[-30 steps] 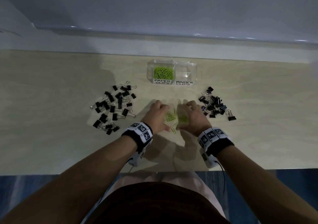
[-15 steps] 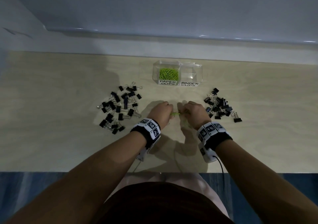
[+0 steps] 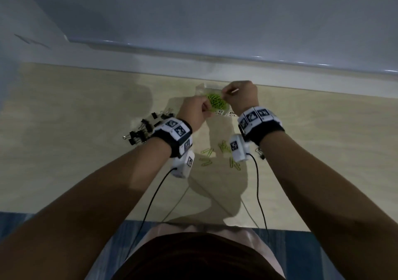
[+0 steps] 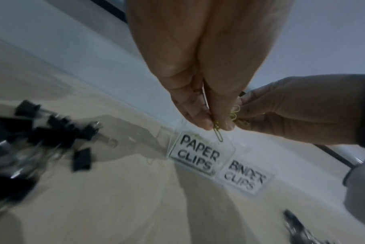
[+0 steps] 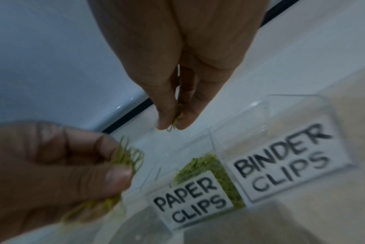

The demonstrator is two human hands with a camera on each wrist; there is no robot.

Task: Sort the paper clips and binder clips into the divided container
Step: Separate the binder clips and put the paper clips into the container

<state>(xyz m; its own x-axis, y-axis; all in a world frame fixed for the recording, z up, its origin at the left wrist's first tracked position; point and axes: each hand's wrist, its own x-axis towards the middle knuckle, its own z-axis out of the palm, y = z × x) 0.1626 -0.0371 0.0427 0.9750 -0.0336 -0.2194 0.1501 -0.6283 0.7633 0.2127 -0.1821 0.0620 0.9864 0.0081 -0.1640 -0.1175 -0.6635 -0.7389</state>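
both my left hand and right hand pinch green paper clips over the divided container; more paper clips lie inside it.

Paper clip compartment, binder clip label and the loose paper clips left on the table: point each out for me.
Paper clip compartment point(image 3: 216, 103), head view: on the green heap inside it.
Binder clip label point(image 5: 281, 158), right wrist view: on the middle of the lettering.
Loose paper clips point(image 3: 207, 151), head view: on one clip lying between the wrists.
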